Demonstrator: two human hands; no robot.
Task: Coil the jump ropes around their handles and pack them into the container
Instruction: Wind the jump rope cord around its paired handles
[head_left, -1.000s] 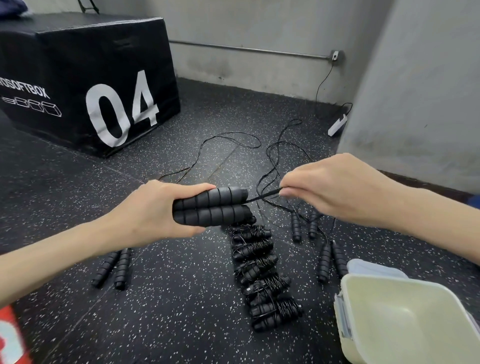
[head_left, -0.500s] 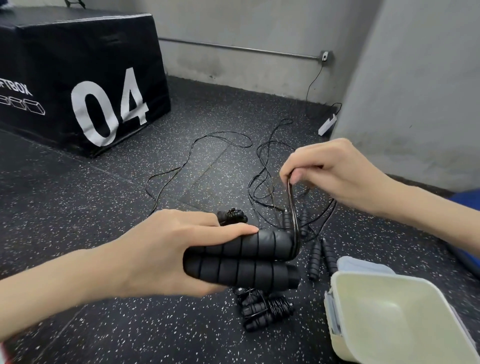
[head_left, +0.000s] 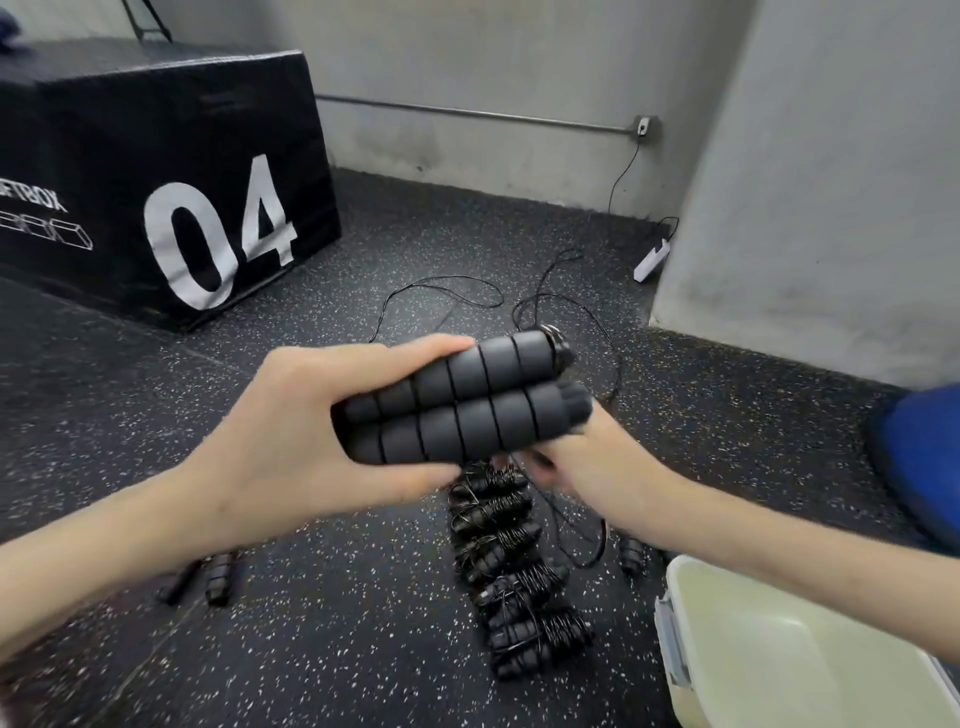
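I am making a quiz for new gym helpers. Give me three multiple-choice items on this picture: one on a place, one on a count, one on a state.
1. Where does the row of black rope-wound handle bundles lie?
A. on the black box
B. on the speckled floor
C. in the pale container

2. How many black ribbed foam handles does the left hand grip?
A. one
B. two
C. four

3. What is the state of the pale plastic container?
A. open, nothing visible inside
B. lidded
C. full of ropes

Answers: 1 B, the bundles lie on the speckled rubber floor below the hands; 2 B, two handles sit side by side in the grip; 3 A, its bare inside shows.
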